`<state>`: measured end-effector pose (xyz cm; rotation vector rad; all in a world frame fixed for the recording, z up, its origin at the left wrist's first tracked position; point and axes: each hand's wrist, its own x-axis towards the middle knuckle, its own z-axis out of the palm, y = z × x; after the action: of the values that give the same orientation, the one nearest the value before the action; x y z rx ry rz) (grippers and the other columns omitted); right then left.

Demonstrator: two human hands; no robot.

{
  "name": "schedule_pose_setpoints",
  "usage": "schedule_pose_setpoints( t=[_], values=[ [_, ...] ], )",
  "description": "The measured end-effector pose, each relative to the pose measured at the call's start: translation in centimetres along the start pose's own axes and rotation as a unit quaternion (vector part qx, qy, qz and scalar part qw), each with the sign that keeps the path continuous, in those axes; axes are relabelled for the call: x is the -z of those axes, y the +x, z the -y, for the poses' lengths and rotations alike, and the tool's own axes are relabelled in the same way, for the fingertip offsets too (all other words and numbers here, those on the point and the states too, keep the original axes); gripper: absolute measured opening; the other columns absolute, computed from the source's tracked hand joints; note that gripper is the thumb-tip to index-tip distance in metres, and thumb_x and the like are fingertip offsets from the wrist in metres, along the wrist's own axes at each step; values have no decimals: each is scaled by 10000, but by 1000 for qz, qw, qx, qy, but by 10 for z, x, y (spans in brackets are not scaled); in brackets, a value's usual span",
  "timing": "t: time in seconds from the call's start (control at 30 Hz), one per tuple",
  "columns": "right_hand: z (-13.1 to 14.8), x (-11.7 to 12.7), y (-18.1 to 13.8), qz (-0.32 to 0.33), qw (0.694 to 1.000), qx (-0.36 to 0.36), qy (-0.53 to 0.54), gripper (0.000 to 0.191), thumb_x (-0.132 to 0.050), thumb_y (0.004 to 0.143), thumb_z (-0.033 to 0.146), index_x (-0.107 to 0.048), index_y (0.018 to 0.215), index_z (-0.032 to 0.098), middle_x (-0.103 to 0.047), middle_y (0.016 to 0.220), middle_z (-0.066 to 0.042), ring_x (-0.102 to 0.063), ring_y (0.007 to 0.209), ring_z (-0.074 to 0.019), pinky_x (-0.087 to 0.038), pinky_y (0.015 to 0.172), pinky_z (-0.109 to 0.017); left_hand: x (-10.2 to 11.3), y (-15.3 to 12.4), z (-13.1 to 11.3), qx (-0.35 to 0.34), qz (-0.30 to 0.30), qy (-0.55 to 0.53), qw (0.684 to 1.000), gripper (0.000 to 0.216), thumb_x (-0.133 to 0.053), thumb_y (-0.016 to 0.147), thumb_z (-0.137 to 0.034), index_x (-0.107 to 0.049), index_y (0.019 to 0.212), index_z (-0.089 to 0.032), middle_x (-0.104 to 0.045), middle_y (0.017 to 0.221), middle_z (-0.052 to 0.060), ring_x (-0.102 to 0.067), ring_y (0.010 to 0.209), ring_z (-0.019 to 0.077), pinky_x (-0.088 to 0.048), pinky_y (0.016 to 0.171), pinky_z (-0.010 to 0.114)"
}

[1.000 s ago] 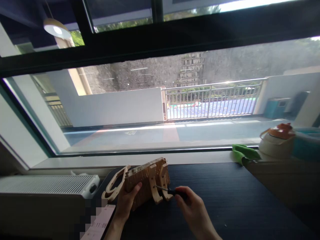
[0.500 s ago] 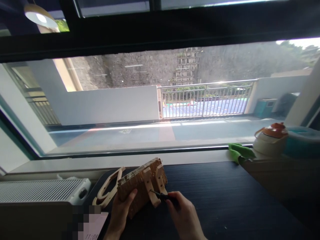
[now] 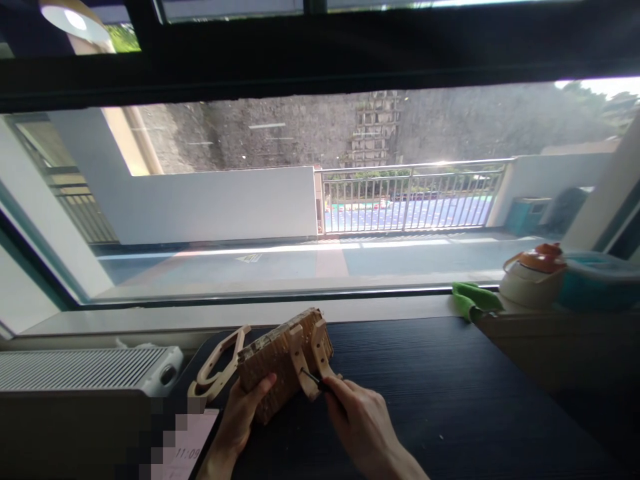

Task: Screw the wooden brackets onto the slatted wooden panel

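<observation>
A wooden model (image 3: 280, 360), built of stacked laser-cut sheets with two leg-like pieces and a looped handle piece on its left, rests tilted on the black table (image 3: 450, 400). My left hand (image 3: 240, 417) grips the model's lower left side, thumb on its face. My right hand (image 3: 357, 423) is closed round a small dark screwdriver (image 3: 315, 381). The screwdriver's tip touches one of the leg pieces near the model's right end.
A phone (image 3: 183, 457) showing a timer lies at the table's near left corner. A white radiator (image 3: 85, 370) runs along the left. On the sill at the right stand a cream pot with an orange lid (image 3: 530, 280), a green cloth (image 3: 473, 300) and a teal container (image 3: 597, 283).
The view has shifted slightly. My right hand has slid left, closer to the model, so the screwdriver shaft is mostly covered. My left hand keeps its hold.
</observation>
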<state>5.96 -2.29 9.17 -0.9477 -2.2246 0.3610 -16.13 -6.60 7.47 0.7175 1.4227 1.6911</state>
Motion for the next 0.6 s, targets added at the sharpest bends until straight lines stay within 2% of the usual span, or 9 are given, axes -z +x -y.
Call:
schedule_pose_setpoints(
  t=[0.1,0.27,0.4,0.5,0.6],
  values=[
    [1,-1,1,0,1000,17,-18,245,-464,877,133,-645,1020,214,-686,822,-15,-662,682,-148,-419,604,-216,3,2,3,5,3,-5,1000,582,-837,614,-375,-691,1136,-164,-785,968,63,-705,974,281,-571,807,312],
    [5,2,6,36,993,58,-97,261,-557,832,63,-631,1029,219,-669,831,-12,-641,691,-153,-417,615,-228,4,4,5,15,23,-18,999,586,-837,622,-363,-685,1151,-162,-783,981,66,-704,976,297,-580,808,323],
    [6,1,9,64,982,87,-156,341,-558,844,32,-605,1122,223,-674,908,-40,-636,722,-167,-436,634,-252,5,2,7,17,24,-18,999,618,-852,601,-320,-676,1173,-165,-790,949,50,-708,967,286,-576,815,298],
    [2,-2,11,70,978,113,-159,404,-536,855,27,-568,1206,225,-674,987,-57,-648,802,-186,-458,673,-272,7,2,9,21,25,-17,999,634,-859,586,-284,-671,1178,-159,-790,943,48,-704,977,293,-579,813,303],
    [-1,-7,12,56,986,105,-115,309,-526,873,67,-606,1130,220,-683,902,-40,-648,738,-169,-457,644,-252,10,3,9,19,28,-17,999,626,-853,599,-305,-667,1179,-159,-786,965,49,-691,1007,299,-582,813,312]
  ],
)
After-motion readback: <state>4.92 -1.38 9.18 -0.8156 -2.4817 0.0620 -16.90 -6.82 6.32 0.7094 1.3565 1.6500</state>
